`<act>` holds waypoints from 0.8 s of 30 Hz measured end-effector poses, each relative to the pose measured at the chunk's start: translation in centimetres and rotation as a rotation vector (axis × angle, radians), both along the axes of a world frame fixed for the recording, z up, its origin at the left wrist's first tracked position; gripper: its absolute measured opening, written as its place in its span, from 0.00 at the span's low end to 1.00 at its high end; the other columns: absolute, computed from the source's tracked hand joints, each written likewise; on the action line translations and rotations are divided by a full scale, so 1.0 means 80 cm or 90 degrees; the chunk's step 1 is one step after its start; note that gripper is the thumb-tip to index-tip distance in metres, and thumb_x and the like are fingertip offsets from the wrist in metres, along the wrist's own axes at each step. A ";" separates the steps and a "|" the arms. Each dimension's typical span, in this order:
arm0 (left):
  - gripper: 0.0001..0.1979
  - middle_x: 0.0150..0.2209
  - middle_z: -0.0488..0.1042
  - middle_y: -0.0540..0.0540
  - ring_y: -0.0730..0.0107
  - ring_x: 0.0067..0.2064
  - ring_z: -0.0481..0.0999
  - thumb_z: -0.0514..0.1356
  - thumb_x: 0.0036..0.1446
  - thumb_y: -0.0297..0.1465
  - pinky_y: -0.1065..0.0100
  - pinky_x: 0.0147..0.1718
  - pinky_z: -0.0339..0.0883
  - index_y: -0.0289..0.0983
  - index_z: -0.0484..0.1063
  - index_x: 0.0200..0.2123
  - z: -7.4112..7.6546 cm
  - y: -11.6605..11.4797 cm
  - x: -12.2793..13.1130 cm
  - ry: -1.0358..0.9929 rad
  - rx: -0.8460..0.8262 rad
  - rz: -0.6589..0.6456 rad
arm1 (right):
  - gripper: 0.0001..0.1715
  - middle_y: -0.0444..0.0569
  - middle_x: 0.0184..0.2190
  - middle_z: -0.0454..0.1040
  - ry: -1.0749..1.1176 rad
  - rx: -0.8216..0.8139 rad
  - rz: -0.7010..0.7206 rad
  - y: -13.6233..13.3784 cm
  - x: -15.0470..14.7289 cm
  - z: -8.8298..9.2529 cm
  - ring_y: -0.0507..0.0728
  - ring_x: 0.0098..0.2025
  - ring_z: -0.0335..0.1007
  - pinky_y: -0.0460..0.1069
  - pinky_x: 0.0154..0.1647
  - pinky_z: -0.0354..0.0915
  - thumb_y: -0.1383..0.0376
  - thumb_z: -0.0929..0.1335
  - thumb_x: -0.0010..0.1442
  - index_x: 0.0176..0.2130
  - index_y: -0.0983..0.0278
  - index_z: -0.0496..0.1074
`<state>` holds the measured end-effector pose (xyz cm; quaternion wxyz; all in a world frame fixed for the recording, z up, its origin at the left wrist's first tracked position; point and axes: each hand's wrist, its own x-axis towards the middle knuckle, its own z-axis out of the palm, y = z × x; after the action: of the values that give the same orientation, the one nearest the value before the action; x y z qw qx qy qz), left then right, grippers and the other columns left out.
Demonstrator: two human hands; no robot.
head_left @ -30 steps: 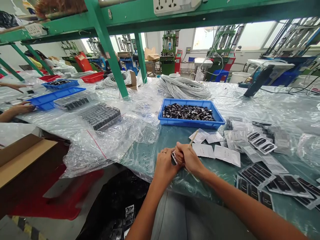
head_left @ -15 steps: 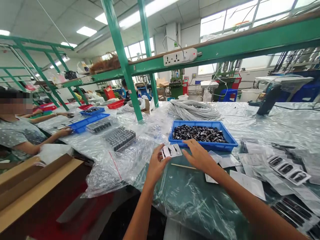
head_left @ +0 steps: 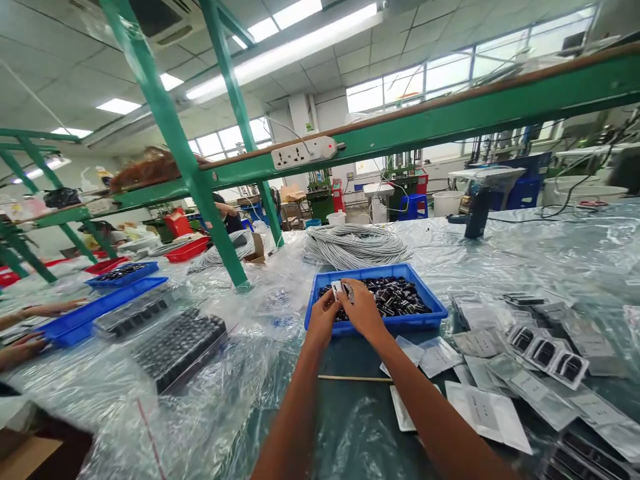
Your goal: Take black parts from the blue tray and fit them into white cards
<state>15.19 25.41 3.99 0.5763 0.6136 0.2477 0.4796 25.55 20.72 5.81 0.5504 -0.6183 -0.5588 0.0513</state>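
Note:
Over the near left part of a blue tray [head_left: 375,327] full of small black and silver pieces [head_left: 400,293], my two hands meet at a small white card [head_left: 337,288] with dark marks. My left hand [head_left: 323,319] pinches the card from its left side. Against its right side press the curled fingers of my right hand [head_left: 361,308], which cover much of the card. A dark, shiny bit shows by the right fingers, too small to name. Below my wrists a thin wooden stick [head_left: 353,379] lies on the green surface.
Flat clear packets [head_left: 485,407] and a tray of black pieces [head_left: 547,353] spread at the right. A coil of grey cable [head_left: 355,245] sits behind the blue tray. Left stand a green post [head_left: 213,213] and a grey block of parts [head_left: 180,340]; a co-worker's hands [head_left: 30,347] are beyond.
My right hand has moved from open beside the card to closed on it. Both hands and the card are now over the blue tray. The view has turned right.

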 end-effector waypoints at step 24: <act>0.15 0.30 0.78 0.49 0.67 0.36 0.75 0.70 0.36 0.33 0.64 0.42 0.68 0.34 0.79 0.31 -0.014 0.025 -0.045 -0.084 -0.127 0.142 | 0.17 0.61 0.49 0.76 -0.127 -0.033 0.064 0.007 0.029 -0.010 0.65 0.53 0.72 0.61 0.57 0.65 0.71 0.63 0.60 0.47 0.68 0.74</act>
<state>11.57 27.44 2.89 0.5924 0.4896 0.3224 0.5527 27.84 21.29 4.99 0.4723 -0.6056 -0.6397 0.0316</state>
